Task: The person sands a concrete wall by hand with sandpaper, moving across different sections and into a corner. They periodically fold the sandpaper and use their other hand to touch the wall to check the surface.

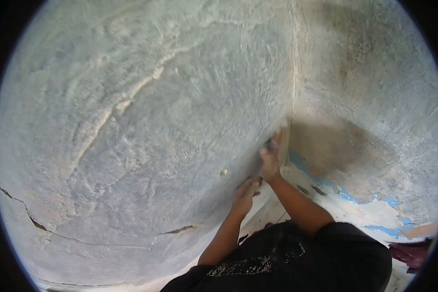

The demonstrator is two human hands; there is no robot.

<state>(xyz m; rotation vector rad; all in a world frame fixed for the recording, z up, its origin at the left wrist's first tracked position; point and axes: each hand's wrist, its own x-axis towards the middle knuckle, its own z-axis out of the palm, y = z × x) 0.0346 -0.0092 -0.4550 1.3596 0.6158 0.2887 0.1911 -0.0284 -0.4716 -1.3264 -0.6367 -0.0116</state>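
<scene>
A rough grey plastered wall (180,112) fills the left and middle, meeting a second wall (384,97) at an upright corner seam. Close to that corner, my right hand (271,158) is raised against the grey wall with its fingers bent round something dark that I cannot make out. Motion smears its fingertips and a pale patch above them. Lower and to the left, my left hand (247,192) is curled close to the same wall, thumb toward the fingers. What it grips, if anything, is hidden.
Cracks (36,224) run across the lower grey wall, and a pale raised ridge (131,95) slants over it. A small chip (223,172) shows left of my hands. Blue paint (348,195) flakes low on the right wall. Maroon cloth (410,255) lies at lower right.
</scene>
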